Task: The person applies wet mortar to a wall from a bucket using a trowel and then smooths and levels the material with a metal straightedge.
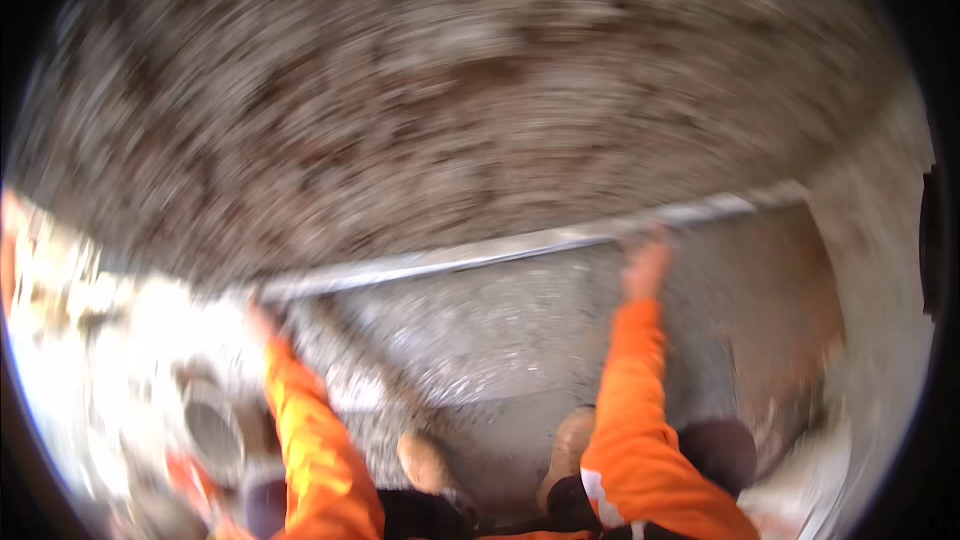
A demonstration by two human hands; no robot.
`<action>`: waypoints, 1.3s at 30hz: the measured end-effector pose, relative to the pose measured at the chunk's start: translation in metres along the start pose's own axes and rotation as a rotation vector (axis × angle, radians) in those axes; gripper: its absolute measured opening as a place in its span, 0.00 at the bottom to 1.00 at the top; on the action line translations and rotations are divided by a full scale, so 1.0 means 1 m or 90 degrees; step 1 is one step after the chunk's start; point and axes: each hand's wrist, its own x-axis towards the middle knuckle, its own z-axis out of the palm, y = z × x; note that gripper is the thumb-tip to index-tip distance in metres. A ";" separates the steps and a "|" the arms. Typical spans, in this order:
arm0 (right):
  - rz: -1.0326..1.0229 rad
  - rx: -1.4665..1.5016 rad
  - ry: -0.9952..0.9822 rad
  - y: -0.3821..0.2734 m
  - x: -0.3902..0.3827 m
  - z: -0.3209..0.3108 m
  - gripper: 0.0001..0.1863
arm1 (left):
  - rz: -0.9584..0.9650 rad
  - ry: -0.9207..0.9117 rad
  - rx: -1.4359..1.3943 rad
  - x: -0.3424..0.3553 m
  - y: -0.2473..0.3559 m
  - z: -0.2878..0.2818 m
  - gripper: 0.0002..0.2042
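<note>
A long, pale metal straightedge (470, 259) runs across the view, higher at its right end, along the foot of a rough grey-brown surface (470, 110). Near its left end, my left hand (263, 318) is closed on it. My right hand (648, 268) grips the bar farther along, toward its right end. Motion blur smears the fingers of both hands. Both forearms wear orange sleeves and reach forward, spread wide apart. Below the bar lies a wet-looking grey patch (470, 330), perhaps mortar.
My tan boots (425, 462) stand close behind the wet patch. A round grey bucket (212, 427) is at the left, beside a blurred orange-red thing (190, 480). On the right is a brown panel or surface (790, 285). Bright, blurred clutter fills the far left.
</note>
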 end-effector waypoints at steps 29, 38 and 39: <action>-0.166 -0.012 -0.149 -0.111 0.049 0.013 0.22 | -0.049 0.090 -0.082 -0.129 0.077 0.097 0.16; -0.127 0.002 -0.169 -0.164 0.090 0.016 0.20 | 0.078 0.066 -0.147 -0.169 0.088 0.126 0.17; -0.140 0.000 -0.222 -0.185 0.091 0.019 0.20 | 0.124 0.039 -0.159 -0.184 0.100 0.136 0.17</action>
